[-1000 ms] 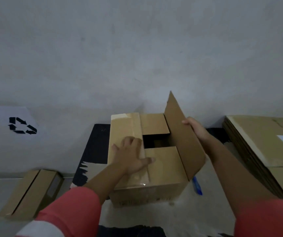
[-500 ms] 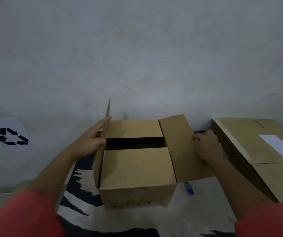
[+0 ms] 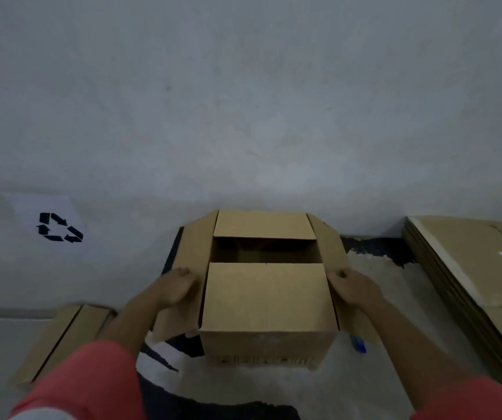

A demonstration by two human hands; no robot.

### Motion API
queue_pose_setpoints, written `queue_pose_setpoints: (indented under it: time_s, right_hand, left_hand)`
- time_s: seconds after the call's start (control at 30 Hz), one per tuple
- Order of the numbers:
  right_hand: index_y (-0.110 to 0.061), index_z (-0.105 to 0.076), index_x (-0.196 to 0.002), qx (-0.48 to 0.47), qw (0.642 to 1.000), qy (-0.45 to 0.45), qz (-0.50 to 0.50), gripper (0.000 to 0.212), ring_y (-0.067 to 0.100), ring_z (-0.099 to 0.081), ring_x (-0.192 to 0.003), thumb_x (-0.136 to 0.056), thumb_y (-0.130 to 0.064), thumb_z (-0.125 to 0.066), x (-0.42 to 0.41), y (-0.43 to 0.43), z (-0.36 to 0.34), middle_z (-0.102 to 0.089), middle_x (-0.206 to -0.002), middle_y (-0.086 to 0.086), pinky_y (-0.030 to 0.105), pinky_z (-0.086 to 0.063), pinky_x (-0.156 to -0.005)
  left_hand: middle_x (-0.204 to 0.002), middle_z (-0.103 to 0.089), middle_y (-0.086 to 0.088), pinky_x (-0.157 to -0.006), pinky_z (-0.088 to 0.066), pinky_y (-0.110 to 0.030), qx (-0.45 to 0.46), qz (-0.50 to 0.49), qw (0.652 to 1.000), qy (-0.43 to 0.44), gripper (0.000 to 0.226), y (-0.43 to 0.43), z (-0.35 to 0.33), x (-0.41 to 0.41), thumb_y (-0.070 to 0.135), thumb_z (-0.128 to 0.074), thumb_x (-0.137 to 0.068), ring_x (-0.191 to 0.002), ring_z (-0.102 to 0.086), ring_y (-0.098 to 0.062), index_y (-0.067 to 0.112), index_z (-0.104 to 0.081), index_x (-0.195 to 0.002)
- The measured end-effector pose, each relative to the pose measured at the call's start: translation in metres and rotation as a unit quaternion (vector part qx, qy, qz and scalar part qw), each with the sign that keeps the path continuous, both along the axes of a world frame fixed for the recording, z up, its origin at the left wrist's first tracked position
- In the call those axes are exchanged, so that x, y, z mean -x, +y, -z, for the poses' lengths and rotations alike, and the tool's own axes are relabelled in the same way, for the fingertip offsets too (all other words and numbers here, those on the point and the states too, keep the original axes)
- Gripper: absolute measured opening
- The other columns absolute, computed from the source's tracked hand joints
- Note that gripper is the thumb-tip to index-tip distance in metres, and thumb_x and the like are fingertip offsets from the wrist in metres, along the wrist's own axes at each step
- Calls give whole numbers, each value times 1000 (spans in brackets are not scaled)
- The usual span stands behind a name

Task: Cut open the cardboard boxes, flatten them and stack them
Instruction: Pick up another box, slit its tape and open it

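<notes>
Cardboard box [image 3: 266, 301] with side flaps splayed; left hand [image 3: 177, 287] and right hand [image 3: 354, 287] rest on them.

One head-worn wide-angle view, facing forward and tilted down. Cardboard box [image 3: 266, 298] sits close, centre-low. Wall [image 3: 243, 101] fills the upper half, floor [image 3: 395, 322] the lower.
</notes>
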State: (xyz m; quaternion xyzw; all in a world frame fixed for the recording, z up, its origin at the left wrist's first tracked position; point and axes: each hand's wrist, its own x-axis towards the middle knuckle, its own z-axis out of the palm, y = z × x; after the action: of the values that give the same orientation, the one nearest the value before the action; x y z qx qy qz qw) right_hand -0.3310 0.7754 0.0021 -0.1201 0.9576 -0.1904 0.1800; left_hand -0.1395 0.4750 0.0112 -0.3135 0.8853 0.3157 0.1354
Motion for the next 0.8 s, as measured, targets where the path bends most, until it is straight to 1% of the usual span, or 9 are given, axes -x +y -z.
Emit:
queue_pose_setpoints:
  time_s: [0.07, 0.17, 0.23, 0.33, 0.4, 0.47, 0.57, 0.67, 0.8]
  right_hand:
    - [-16, -43, -137, 4, 999, -36, 10, 55, 28, -48, -123, -99, -54, -30, -1, -4, -1, -48, -138, 12, 42, -34, -106]
    - [-15, -36, -143, 28, 996, -81, 24, 61, 30, -42, -131, -97, -54, -37, 0, -5, -9, -40, -146, 13, 47, -34, -109]
    - [-15, -31, -147, 73, 990, -118, 34, 62, 32, -36, -135, -97, -49, -43, -1, -3, -22, -33, -151, 13, 50, -33, -109]
    - [-22, -27, -148, 122, 973, -194, 6, 57, 34, -27, -139, -98, -43, -44, -6, 4, -52, -25, -153, 11, 53, -29, -107]
    - [-28, -31, -140, 142, 958, -244, -58, 50, 31, -29, -136, -96, -41, -49, -11, 12, -68, -27, -149, 8, 48, -28, -106]
    - [-25, -30, -138, 132, 951, -257, -111, 69, 25, -33, -129, -80, -45, -61, -14, 18, -68, -27, -147, 7, 40, -28, -105]
    - [-20, 9, -152, -9, 969, -204, -136, 116, 33, -5, -145, -75, -56, -69, -13, 23, -48, 8, -159, 7, 50, -16, -117]
    - [-27, 33, -143, -102, 966, -163, -171, 163, 37, 21, -143, -28, -88, -64, -18, 26, -28, 34, -153, 5, 61, -5, -115]
    - [-31, 38, -139, -86, 969, -125, -196, 167, 36, 26, -141, -15, -96, -54, -28, 33, -17, 38, -151, 4, 66, 0, -111]
  left_hand:
    - [-154, -33, -11, -114, -25, -40, -87, -46, 995, 25, 63, 10, 6, 7, 52, -26, -102, -138, -35, -27, 11, -31, -149]
    - [-144, -45, -8, -109, -30, -40, -115, -46, 992, 30, 56, 9, 3, 17, 51, -31, -101, -131, -43, -28, 14, -45, -141]
    - [-136, -52, -10, -105, -35, -38, -66, -19, 997, 39, 45, 3, -5, 26, 43, -38, -102, -127, -46, -30, 14, -54, -131]
    - [-149, -33, -15, -107, -30, -40, 77, 7, 996, 43, 48, -7, -21, 40, 35, -44, -101, -138, -28, -37, 12, -37, -144]
    - [-150, -27, -18, -103, -35, -43, 41, 20, 997, 58, 55, -12, -24, 48, 29, -54, -97, -138, -25, -37, 18, -31, -146]
    - [-149, -25, -17, -104, -35, -45, 1, 46, 998, 44, 69, -13, -21, 49, 39, -63, -91, -137, -24, -37, 24, -27, -148]
    - [-151, -23, -16, -109, -30, -44, 78, 134, 988, -12, 88, -10, -9, 50, 47, -59, -91, -139, -17, -36, 26, -1, -154]
    - [-151, -15, -21, -105, -36, -44, 131, 151, 979, -33, 89, -6, -5, 51, 34, -54, -96, -138, -22, -42, 29, 15, -152]
    - [-149, -15, -22, -90, -48, -40, 246, 185, 949, -68, 95, -6, -14, 60, 43, -55, -93, -117, -49, -40, 31, 21, -150]
